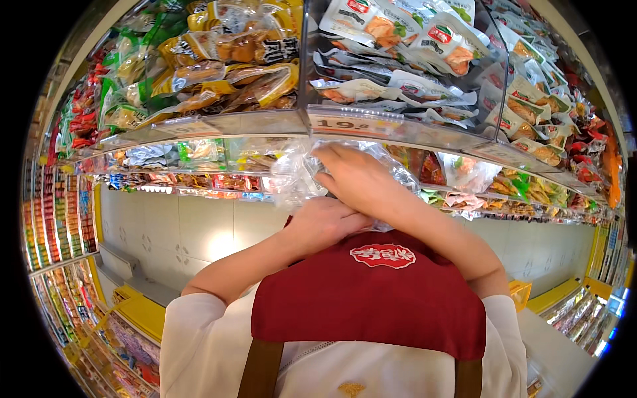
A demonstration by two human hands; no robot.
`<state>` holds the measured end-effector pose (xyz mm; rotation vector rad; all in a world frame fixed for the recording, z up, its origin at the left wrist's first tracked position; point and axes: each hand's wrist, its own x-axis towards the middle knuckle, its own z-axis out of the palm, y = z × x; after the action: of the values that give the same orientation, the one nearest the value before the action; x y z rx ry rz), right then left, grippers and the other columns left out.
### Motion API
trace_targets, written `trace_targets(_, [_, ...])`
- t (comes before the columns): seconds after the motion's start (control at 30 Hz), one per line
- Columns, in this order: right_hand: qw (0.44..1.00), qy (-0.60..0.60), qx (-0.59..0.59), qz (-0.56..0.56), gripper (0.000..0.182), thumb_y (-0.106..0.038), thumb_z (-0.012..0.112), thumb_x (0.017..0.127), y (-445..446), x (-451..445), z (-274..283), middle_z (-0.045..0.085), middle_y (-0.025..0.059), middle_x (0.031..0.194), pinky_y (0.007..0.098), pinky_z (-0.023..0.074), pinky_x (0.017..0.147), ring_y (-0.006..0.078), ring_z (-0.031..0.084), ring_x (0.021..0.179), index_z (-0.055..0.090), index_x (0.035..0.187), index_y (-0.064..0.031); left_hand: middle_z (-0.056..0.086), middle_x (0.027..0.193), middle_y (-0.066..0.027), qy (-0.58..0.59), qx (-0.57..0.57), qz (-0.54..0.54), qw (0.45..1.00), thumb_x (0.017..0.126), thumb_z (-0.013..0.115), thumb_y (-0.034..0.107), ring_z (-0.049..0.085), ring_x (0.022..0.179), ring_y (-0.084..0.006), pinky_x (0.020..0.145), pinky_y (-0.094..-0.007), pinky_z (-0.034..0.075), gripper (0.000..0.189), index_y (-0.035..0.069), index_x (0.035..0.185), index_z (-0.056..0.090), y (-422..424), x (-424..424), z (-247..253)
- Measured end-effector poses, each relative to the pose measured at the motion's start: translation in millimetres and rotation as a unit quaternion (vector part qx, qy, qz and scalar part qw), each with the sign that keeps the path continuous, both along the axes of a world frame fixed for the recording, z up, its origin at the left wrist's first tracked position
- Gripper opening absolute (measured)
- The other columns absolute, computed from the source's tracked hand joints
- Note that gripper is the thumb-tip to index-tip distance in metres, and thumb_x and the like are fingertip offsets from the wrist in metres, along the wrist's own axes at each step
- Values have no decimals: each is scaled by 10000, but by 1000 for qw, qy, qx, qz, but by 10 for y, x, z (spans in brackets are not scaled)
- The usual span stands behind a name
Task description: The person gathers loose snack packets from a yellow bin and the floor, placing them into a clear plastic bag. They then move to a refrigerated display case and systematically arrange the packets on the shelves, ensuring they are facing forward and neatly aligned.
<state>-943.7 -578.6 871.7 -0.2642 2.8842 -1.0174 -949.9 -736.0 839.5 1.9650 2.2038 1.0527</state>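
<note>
Crumpled clear plastic bags [293,176] are bunched in front of my chest, just below the shelf edge. My right hand [348,169] lies across the top of the plastic, its fingers gripping it near the left side. Below it, my left hand [323,224] holds the lower part of the same plastic against the dark red apron [368,298]. The fingers of my left hand pass beneath my right wrist, so their tips are partly hidden. Blur on the left side of the plastic hides its exact shape, and I cannot tell what, if anything, is inside.
Ahead, a clear shelf bin holds white food pouches [398,89] beside yellow-wrapped snack packs [229,64]. A price tag [353,123] sits on its front edge. Lower shelves carry more packets [236,182]. Pale floor tiles [199,224] lie below, with stocked shelves [59,214] at left.
</note>
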Motion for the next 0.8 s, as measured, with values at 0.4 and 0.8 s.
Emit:
trace_targets(0.4, [978, -100, 162, -82, 548, -401, 672, 823, 302, 39, -482, 606, 221, 1156, 443, 505, 881, 358, 601, 1065, 548, 1164, 10, 711, 894, -16, -139, 53, -47, 988, 722, 802, 153, 659, 813, -221, 734, -346, 510, 257, 113, 957, 706, 159, -302, 670])
trace_targets(0.8, [936, 340, 60, -66, 272, -63, 727, 705, 561, 882, 537, 719, 34, 958, 293, 448, 606, 190, 568, 763, 721, 973, -109, 666, 864, -67, -91, 167, -5, 982, 789, 767, 212, 584, 702, -205, 628, -294, 450, 224, 77, 940, 671, 99, -648, 1149])
